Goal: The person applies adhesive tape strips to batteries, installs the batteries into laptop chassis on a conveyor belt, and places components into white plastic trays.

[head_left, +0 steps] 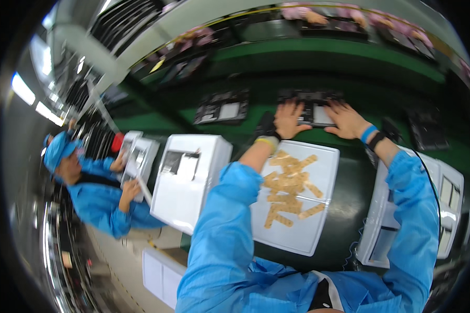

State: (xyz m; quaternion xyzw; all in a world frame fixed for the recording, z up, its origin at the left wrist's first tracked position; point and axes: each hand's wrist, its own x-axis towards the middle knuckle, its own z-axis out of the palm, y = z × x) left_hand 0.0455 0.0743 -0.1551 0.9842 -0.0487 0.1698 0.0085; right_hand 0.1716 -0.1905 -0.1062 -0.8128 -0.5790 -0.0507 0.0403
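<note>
My left hand (289, 121) lies flat, fingers stretched out, on the left part of a flat black device (310, 96). It looks like an open laptop base with a pale rectangular part (322, 116) between my hands. My right hand (345, 121) rests on its right side, fingers extended. Neither hand grips anything. Just in front of my body, below the hands, a white tray (292, 241) bears several loose tan strips (288, 180). A similar black device (222, 107) lies left of my left hand.
White box-like trays stand at the left (185, 190) and right (378, 208). Another black device (427, 128) lies at the right on the green work surface (266, 96). Left of me a co-worker in blue (96, 193) handles white trays. Across the line, pink-sleeved workers' hands (315, 17) touch dark devices.
</note>
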